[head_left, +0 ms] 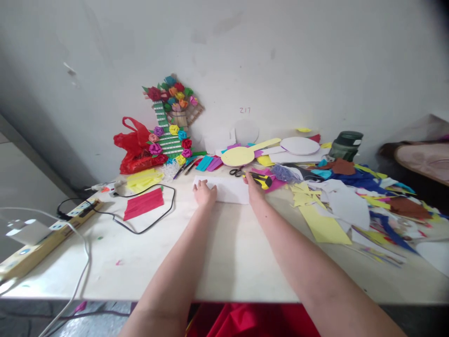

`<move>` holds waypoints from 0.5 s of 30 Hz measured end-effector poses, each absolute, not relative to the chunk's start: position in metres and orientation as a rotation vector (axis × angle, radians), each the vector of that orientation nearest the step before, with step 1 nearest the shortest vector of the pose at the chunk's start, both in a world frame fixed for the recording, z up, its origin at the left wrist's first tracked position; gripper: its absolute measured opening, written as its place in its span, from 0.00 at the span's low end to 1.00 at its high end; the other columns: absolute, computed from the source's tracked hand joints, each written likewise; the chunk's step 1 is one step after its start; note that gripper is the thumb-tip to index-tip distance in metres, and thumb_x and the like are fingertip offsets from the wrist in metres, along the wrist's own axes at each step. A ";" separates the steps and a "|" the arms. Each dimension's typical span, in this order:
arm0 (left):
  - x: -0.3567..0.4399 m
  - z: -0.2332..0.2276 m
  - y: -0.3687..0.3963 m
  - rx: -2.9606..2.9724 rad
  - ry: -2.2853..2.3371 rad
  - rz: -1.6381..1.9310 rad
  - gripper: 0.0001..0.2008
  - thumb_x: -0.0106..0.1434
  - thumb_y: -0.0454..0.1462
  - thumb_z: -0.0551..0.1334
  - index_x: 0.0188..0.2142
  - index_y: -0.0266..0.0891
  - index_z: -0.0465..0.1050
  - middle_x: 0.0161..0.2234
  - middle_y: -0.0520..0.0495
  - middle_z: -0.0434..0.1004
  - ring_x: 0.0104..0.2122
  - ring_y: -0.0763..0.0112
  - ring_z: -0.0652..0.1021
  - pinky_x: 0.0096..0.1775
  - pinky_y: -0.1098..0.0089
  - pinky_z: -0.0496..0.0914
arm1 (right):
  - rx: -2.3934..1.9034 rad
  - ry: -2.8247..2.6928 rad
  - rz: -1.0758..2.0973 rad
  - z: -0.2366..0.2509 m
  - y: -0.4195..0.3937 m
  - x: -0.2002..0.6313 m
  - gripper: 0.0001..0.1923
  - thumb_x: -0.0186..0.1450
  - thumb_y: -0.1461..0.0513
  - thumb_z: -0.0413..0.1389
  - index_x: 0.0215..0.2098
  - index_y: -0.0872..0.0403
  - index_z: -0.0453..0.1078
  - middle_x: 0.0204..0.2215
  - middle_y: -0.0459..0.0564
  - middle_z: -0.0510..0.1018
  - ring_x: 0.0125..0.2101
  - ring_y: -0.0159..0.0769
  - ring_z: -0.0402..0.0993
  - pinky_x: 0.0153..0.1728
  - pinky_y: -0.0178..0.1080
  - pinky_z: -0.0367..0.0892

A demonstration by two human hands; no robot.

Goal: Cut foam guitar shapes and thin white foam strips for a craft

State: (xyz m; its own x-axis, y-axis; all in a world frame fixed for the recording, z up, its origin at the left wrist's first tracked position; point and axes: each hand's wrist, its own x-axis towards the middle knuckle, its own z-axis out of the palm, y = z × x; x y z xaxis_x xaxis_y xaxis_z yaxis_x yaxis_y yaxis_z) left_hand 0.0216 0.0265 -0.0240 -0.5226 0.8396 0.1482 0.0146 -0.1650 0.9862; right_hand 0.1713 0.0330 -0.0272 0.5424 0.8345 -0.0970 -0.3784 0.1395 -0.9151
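Note:
A white sheet of paper (229, 190) lies on the table in front of me, wider than it is deep. At its left end is my left hand (205, 193), fingers bent over the paper, thumb toward the middle. The right end is gripped by my right hand (256, 190), its fingers along the edge and partly hidden. Just beyond that hand are a yellow and black utility knife (263, 180) and black-handled scissors (236, 172). Behind the sheet lies a pale yellow paddle-shaped cutout (238, 156).
Colored paper scraps (347, 201) pile up on the right, near a dark green bottle (345, 146). On the left are red crepe paper (143, 203), a black cable (135, 232) and a power strip (52, 236). A flower-decorated craft (170, 142) leans on the wall beside a red bag (135, 147).

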 end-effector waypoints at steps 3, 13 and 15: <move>0.010 -0.022 0.027 0.891 1.554 1.782 0.15 0.41 0.24 0.64 0.25 0.43 0.66 0.44 0.42 0.69 0.59 0.57 0.51 0.57 0.57 0.45 | -1.124 -0.515 0.943 -0.022 0.026 0.165 0.17 0.51 0.56 0.60 0.33 0.60 0.70 0.33 0.56 0.77 0.38 0.38 0.74 0.36 0.37 0.71; -0.035 0.000 0.011 0.922 2.177 1.671 0.15 0.45 0.29 0.62 0.35 0.41 0.68 0.54 0.39 0.62 0.58 0.50 0.54 0.53 0.55 0.54 | -0.943 -0.648 0.975 -0.029 0.028 0.147 0.19 0.51 0.54 0.60 0.37 0.56 0.71 0.28 0.48 0.78 0.29 0.32 0.75 0.31 0.34 0.71; -0.043 -0.004 0.018 0.926 2.309 1.579 0.19 0.47 0.31 0.62 0.41 0.39 0.67 0.53 0.37 0.62 0.56 0.50 0.59 0.51 0.55 0.58 | -0.914 -0.628 0.948 -0.032 0.030 0.145 0.19 0.50 0.53 0.60 0.35 0.57 0.71 0.27 0.47 0.78 0.26 0.30 0.74 0.29 0.32 0.70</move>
State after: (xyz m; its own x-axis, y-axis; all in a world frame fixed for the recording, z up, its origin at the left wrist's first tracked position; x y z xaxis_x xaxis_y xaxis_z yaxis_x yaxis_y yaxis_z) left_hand -0.0428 0.0184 -0.0043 -0.7853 0.5918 0.1818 0.3841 0.2355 0.8927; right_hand 0.1452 0.0298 -0.0322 0.4602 0.8853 0.0663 -0.4062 0.2763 -0.8710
